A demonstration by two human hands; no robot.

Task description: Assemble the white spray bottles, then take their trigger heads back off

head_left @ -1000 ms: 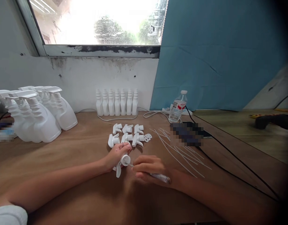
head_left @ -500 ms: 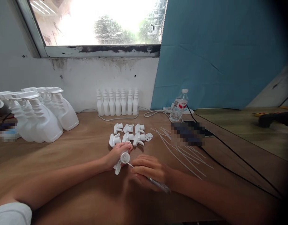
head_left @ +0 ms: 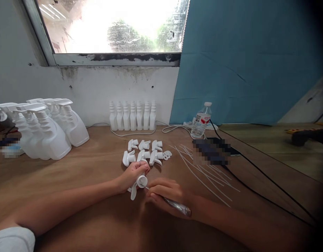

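On the wooden desk (head_left: 72,175), the left hand (head_left: 131,175) is closed around a white trigger sprayer head (head_left: 137,183), its round collar turned toward the right hand (head_left: 165,194). The right hand's fingers are curled shut on a thin clear-barrelled tool (head_left: 174,204), held like a pen, whose tip reaches to the sprayer head's collar. Just beyond the held sprayer head lies a cluster of loose trigger sprayer heads (head_left: 144,154), with a few small white rings (head_left: 166,154) at the cluster's right edge. Further right of that cluster, thin white dip tubes (head_left: 203,171) lie scattered on the desk. Behind the cluster, against the wall, stands a row of small white bottles (head_left: 132,117); a clear water bottle (head_left: 200,120) stands right of that row. Well to the left of the held sprayer head stand large white spray bottles (head_left: 46,129) with their triggers fitted.
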